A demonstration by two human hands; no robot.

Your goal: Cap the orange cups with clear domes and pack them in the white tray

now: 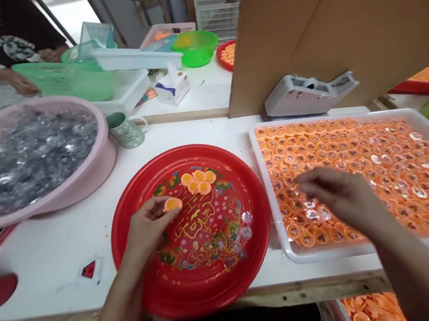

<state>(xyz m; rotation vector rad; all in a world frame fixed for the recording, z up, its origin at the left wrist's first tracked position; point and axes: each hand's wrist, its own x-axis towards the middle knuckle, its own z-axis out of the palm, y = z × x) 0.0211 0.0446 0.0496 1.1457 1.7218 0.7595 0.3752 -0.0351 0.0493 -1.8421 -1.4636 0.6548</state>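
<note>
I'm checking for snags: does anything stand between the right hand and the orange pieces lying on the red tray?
Only rims: those of the white tray and the red tray lie between the right hand and the orange pieces. Nothing taller shows there; the left hand is to their left.

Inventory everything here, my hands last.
Round tray: one, red, centre
Loose pieces: five, orange, round tray
White tray: one, white, right
Packed pieces: many, orange, white tray
Basin: one, pink, left
Clear pieces: many, transparent, basin and round tray
Mug: one, green, beside basin
Tissue box: one, white, back
Containers: several, mixed colours, back
Cardboard: one, brown, back right
Device: one, white, by cardboard
Person: one, dark shirt, back left
Left hand: one, over round tray, holding orange piece
Right hand: one, over white tray
</note>
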